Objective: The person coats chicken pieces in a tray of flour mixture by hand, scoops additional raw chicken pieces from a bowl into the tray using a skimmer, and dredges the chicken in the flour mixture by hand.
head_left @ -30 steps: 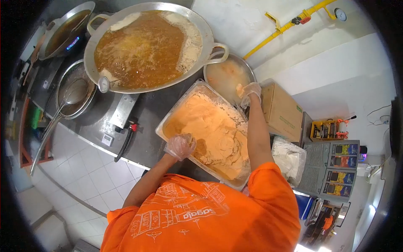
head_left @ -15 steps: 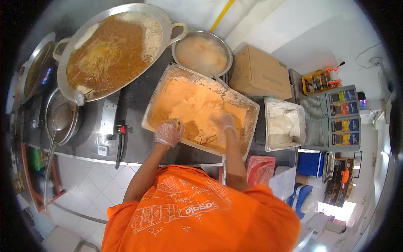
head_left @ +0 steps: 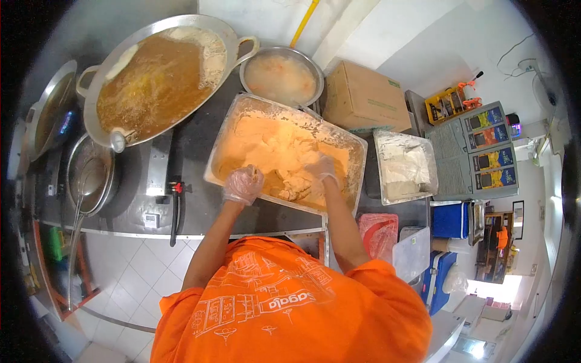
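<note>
In front of me a large clear plastic tub (head_left: 213,162) holds orange-tinted powder (head_left: 272,136), with lumpy clumps near its front side. My left hand (head_left: 244,184), in a clear plastic glove, is over the tub's front left edge. Its fingers are curled together, and whatever they may hold is hidden. My right hand (head_left: 322,169), gloved the same way, is down at the powder on the right side. The fingers there look stretched out toward the clumps, their tips partly hidden by powder.
A wide pan of bubbling oil (head_left: 151,85) stands at the left, with a strainer (head_left: 91,178) nearby. Behind the tub sit a metal bowl of cloudy liquid (head_left: 281,78) and a cardboard box (head_left: 366,97). A tub of white powder (head_left: 405,166) lies right.
My right hand, blurred before, now shows more sharply and has shifted slightly at the clumps. My left hand stays curled at the tub's edge. The whole view has turned a little.
</note>
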A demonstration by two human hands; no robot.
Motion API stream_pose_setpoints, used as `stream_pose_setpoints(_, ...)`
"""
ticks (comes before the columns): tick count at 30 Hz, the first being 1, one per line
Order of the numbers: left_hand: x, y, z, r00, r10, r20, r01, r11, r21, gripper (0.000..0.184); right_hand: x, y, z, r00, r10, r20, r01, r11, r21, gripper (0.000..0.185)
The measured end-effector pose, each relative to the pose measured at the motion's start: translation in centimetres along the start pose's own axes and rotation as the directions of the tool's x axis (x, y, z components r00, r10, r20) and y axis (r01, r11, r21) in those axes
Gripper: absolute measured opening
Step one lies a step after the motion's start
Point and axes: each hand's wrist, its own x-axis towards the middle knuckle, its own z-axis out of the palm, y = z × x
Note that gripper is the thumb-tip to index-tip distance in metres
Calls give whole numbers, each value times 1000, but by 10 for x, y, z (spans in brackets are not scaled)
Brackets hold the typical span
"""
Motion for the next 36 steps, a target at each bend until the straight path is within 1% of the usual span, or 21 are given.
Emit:
stream_pose_setpoints(3,-1,-2,1,1000,-14,1,14,1000,-10,34,14,44,-10,981,166,-97,-117,917,380,56)
stream_pose_setpoints(4,-1,-4,2,1000,-10,20,10,1000,-6,33,4,47,-24,984,150,-92,-106,922,374,56)
stream_pose_setpoints(6,0,-2,0,999,-37,40,38,999,-9,32,-12,57,-47,971,231,60,-209,699,684,50)
stream_pose_setpoints(7,0,-1,-1,996,-46,71,47,999,-13,30,-10,59,-50,972,228,63,-209,702,681,50)
stream_pose_setpoints(9,-2,0,-1,998,-39,57,41,999,-31,30,-4,78,-41,997,20,-68,7,929,369,47)
stream_pose_setpoints(10,0,-1,-1,999,-36,32,37,998,-45,30,-3,83,-42,998,13,-65,12,931,366,47)
stream_pose_setpoints(12,0,-4,4,999,-36,-15,36,998,-49,30,-8,87,-44,980,-62,-188,103,970,218,44)
stream_pose_setpoints(13,-2,-5,7,998,-22,-52,19,998,-57,30,-7,89,-46,981,-63,-183,103,970,219,44)
stream_pose_setpoints(15,-1,-2,2,999,-43,13,44,998,-45,30,-11,85,-55,994,-98,42,98,995,10,35)
stream_pose_setpoints(16,1,-1,-1,995,-67,69,69,997,-30,31,-12,81,-58,994,-100,42,99,995,9,35)
stream_pose_setpoints(18,1,-4,2,997,-52,58,54,998,-30,31,-50,14,-93,987,160,-33,-155,980,122,40)
stream_pose_setpoints(19,1,-5,3,998,-32,50,34,999,-31,31,-45,26,-86,986,162,-31,-157,980,119,40)
stream_pose_setpoints(21,2,-1,-2,998,-38,52,40,998,-41,31,-19,58,-70,995,104,7,-97,900,426,46)
stream_pose_setpoints(22,2,-1,-5,997,-46,56,48,998,-46,31,-14,60,-78,996,93,14,-91,902,421,46)
stream_pose_setpoints(24,1,-3,-5,998,-42,40,43,998,-40,31,-9,52,-96,993,-117,8,103,896,431,49)
stream_pose_setpoints(25,2,-3,-4,999,-20,24,21,999,-37,31,-14,34,-113,992,-128,15,109,897,428,49)
stream_pose_setpoints(27,2,-3,-2,998,-43,35,44,998,-43,31,-35,-19,-167,950,-312,28,167,581,797,50)
stream_pose_setpoints(31,2,-3,-3,996,-73,52,77,993,-91,33,2,-77,-212,950,-303,-69,218,493,842,58)
stream_pose_setpoints(33,3,-2,-6,997,-71,33,74,992,-100,33,49,-95,-223,958,-280,-53,219,605,766,63)
stream_pose_setpoints(35,2,-2,-5,997,-71,11,71,992,-107,33,97,-127,-225,885,-460,-75,396,656,643,54)
stream_pose_setpoints(36,1,-3,-4,997,-75,1,75,992,-100,33,107,-129,-224,879,-471,-72,402,652,643,54)
